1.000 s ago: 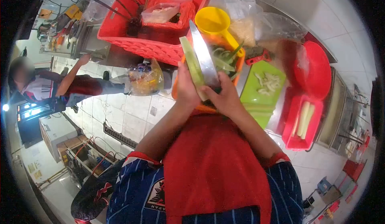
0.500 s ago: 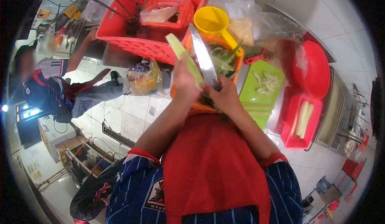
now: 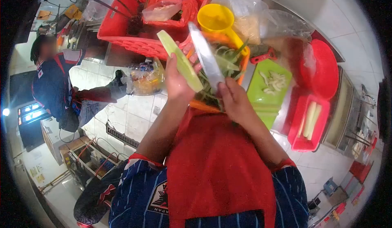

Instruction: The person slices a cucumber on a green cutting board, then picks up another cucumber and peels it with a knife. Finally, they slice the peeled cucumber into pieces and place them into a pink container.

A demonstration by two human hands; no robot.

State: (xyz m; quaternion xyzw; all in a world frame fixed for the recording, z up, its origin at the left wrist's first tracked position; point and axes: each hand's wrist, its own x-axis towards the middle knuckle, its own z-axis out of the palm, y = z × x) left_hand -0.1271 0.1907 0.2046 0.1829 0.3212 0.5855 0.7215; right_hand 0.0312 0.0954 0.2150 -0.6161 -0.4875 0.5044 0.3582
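My left hand (image 3: 179, 81) is closed around a long, pale green cucumber (image 3: 179, 63), partly peeled and tilted with its far end up to the left. In my right hand (image 3: 236, 99) is a large kitchen knife (image 3: 205, 52), gripped by the handle with its broad blade slanting up to the left. The blade stands just to the right of the cucumber. Beneath both hands is an orange basket (image 3: 244, 71) holding green peel strips (image 3: 224, 63), partly hidden by the knife and hands.
A yellow dipper (image 3: 216, 18) rests at the basket's far edge. To the right lie a green cutting board (image 3: 259, 93) with pale cut pieces, a red-handled tool (image 3: 263, 56) and a red tray (image 3: 294, 132) of peeled lengths. A red crate (image 3: 134, 44) stands at upper left. Another person (image 3: 57, 77) stands left.
My left hand has turned the cucumber and shifted it slightly left, away from the blade. The knife has moved a little left and down. The other person's arm has drawn back from the crate.
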